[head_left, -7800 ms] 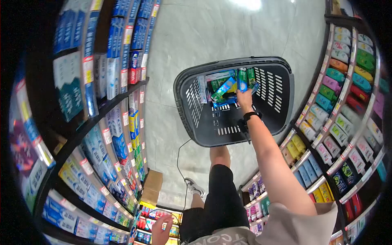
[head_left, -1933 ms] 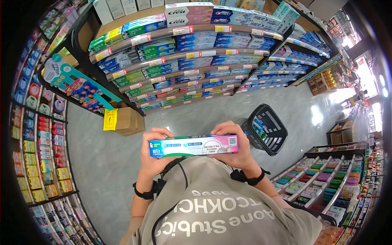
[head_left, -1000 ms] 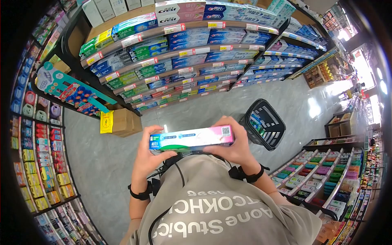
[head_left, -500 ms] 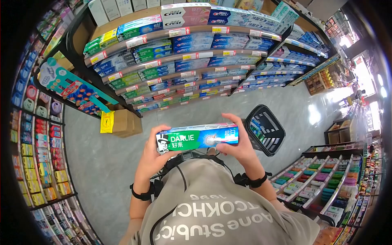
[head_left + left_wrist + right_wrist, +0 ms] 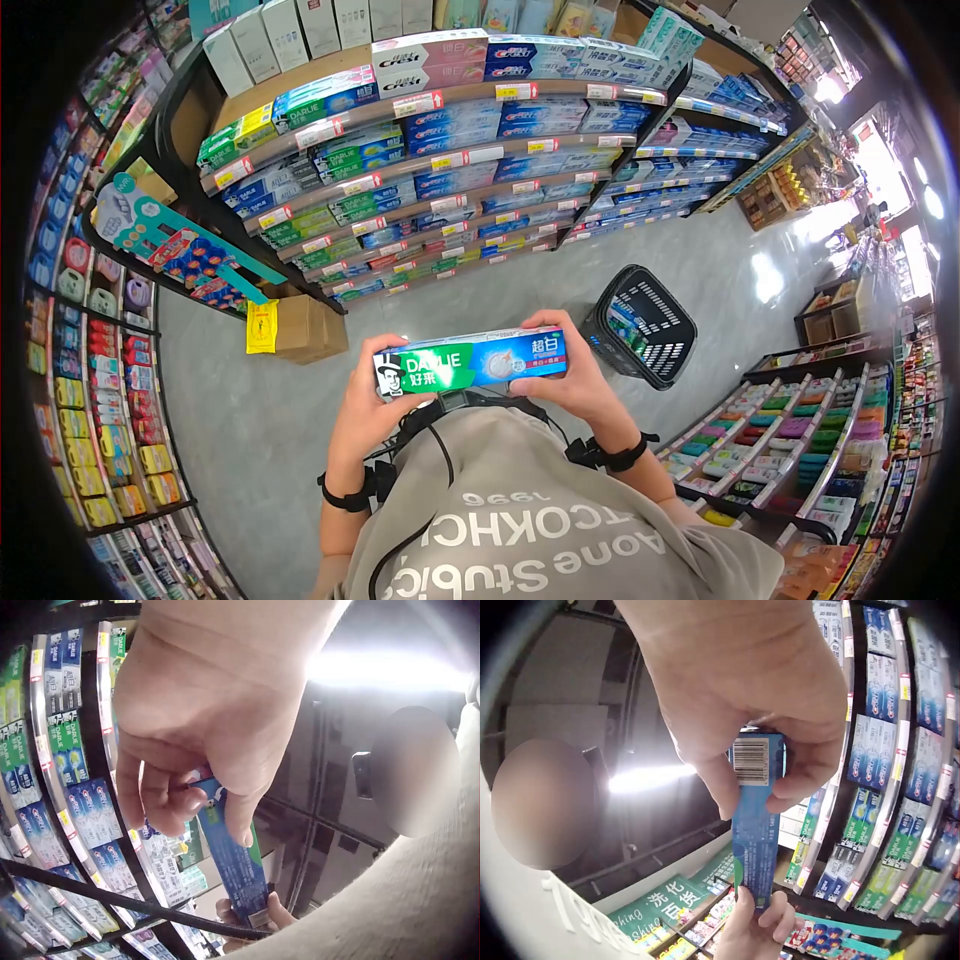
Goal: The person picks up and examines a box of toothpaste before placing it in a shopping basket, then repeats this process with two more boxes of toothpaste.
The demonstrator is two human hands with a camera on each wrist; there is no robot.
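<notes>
Head view shows the left hand (image 5: pixel 362 400) and right hand (image 5: pixel 572 372) holding a long toothpaste box (image 5: pixel 470 361) level in front of the chest, one at each end. Each grip is a pinch: on the left wrist view, curled fingers (image 5: pixel 161 806) and thumb clamp the box's end; on the right wrist view, fingers (image 5: pixel 810 761) and thumb close round the barcode end of the toothpaste box (image 5: pixel 756 806).

Only the ends are held, so the box could likely twist or slip out if either pinch loosens, and it would drop onto the floor (image 5: pixel 250 400).

Shelves (image 5: pixel 420 160) packed with toothpaste stand ahead across the aisle, well apart from the hands. A black basket (image 5: pixel 640 325) sits on the floor to the right, a cardboard carton (image 5: pixel 305 325) to the left, with open floor between them.
</notes>
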